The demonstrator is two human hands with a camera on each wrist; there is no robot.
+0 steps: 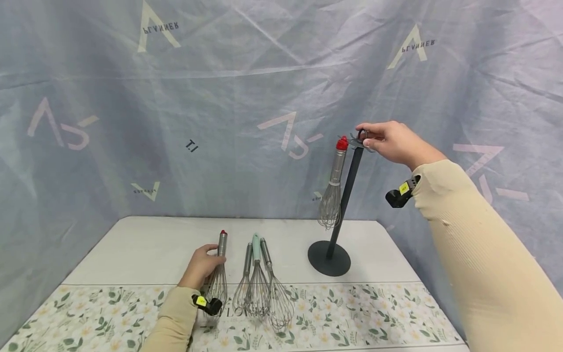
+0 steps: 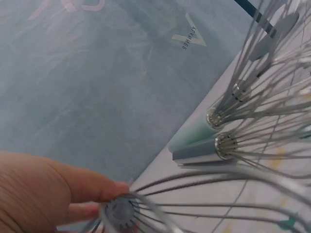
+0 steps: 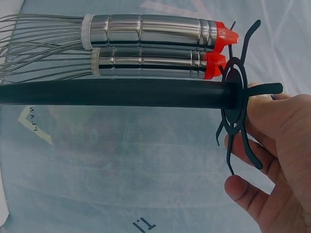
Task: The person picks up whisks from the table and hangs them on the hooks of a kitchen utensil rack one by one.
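In the head view my left hand [image 1: 199,268] pinches the steel handle of a red-tipped whisk [image 1: 223,243] at the table's left. Its wires fan out near the camera in the left wrist view, beside the thumb [image 2: 92,187]. Up at the right, my right hand [image 1: 398,141] holds the ring at the top of a dark whisk stand [image 1: 348,193]. The right wrist view shows curved hooks [image 3: 251,36] around the stand's head. Two steel whisks with red ends, a nearer whisk [image 3: 155,31] and a farther whisk [image 3: 150,63], hang there side by side.
Between hand and stand lie three more whisks: a mint-handled whisk [image 1: 256,249] flanked by a steel whisk [image 1: 248,254] and another steel whisk [image 1: 266,252]. The stand's round base [image 1: 329,264] sits on the white table [image 1: 162,239]. A flowered cloth [image 1: 352,318] crosses the front; a grey-blue curtain [image 1: 220,98] hangs behind.
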